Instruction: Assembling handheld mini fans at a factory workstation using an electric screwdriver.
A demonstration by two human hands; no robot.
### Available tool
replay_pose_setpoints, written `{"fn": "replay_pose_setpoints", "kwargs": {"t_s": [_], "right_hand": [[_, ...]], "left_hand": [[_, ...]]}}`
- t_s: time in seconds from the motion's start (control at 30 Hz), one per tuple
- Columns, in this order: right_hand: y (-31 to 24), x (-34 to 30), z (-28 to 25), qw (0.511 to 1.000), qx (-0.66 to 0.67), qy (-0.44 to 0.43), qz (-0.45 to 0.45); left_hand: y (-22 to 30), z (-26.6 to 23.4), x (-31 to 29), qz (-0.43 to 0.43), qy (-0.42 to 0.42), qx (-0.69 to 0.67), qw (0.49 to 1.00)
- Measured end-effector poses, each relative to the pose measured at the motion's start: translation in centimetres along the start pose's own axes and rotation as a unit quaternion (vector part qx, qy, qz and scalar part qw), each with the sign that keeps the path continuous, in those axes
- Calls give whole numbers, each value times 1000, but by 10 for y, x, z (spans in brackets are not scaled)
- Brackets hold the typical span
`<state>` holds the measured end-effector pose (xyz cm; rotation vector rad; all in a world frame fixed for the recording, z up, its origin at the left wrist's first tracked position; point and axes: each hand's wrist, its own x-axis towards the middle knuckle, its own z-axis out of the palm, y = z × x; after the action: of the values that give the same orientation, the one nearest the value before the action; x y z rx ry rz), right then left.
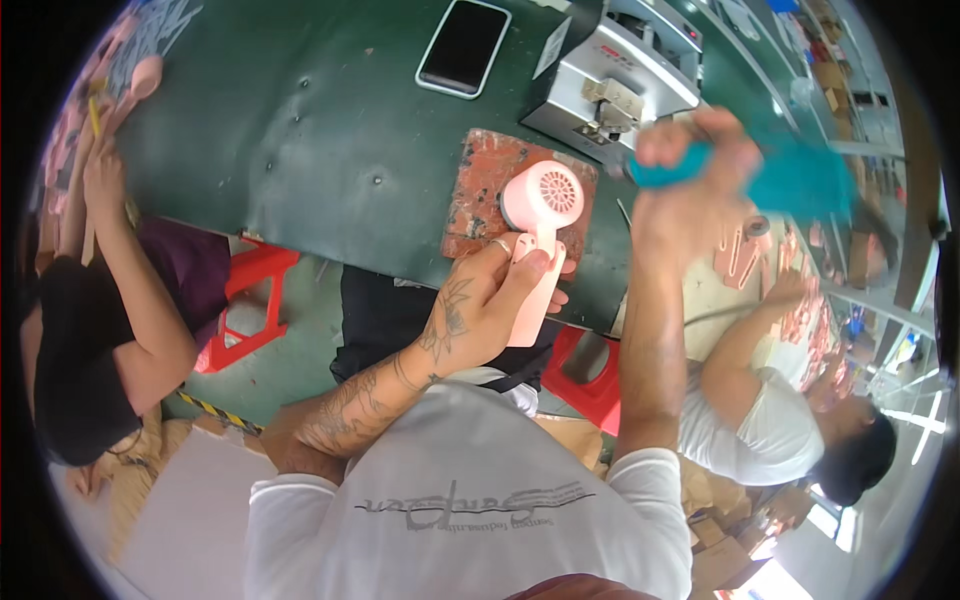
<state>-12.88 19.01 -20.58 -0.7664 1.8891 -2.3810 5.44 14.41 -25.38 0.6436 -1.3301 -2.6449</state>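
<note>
My left hand (495, 295) grips the handle of a small pink hair dryer (541, 205), whose round grilled back faces up over a worn reddish mat (480, 175) on the dark green table (300, 120). My right hand (690, 165) is raised to the right of the dryer and is closed around the handle of a teal power screwdriver (775, 175), which is blurred. The tool's tip is hidden by blur.
A phone (463, 47) lies face up at the table's far side. A grey metal machine (620, 75) stands beside the mat. One person sits at the left (95, 330), another at the right (770, 410) handling pink parts. Red stools (250, 290) stand under the table.
</note>
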Motion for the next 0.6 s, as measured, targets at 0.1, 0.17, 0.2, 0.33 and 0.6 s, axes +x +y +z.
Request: {"fn": "replay_pose_setpoints", "kwargs": {"t_s": [0.1,0.17,0.2,0.33,0.6], "right_hand": [[-30,-33,-17,979,190,-68,-11],[-39,-52,-10,979,138,-107,-102],[-45,-56,-16,971,137,-172,-91],[-45,-68,-10,953,159,-224,-129],[-43,-73,-6,947,164,-242,-131]], "left_hand": [[1,-1,3,-7,-25,28,999],[-3,1,4,-6,-22,31,999],[-3,3,4,12,-1,30,999],[2,2,1,94,18,122,988],[8,4,-1,106,20,154,982]]}}
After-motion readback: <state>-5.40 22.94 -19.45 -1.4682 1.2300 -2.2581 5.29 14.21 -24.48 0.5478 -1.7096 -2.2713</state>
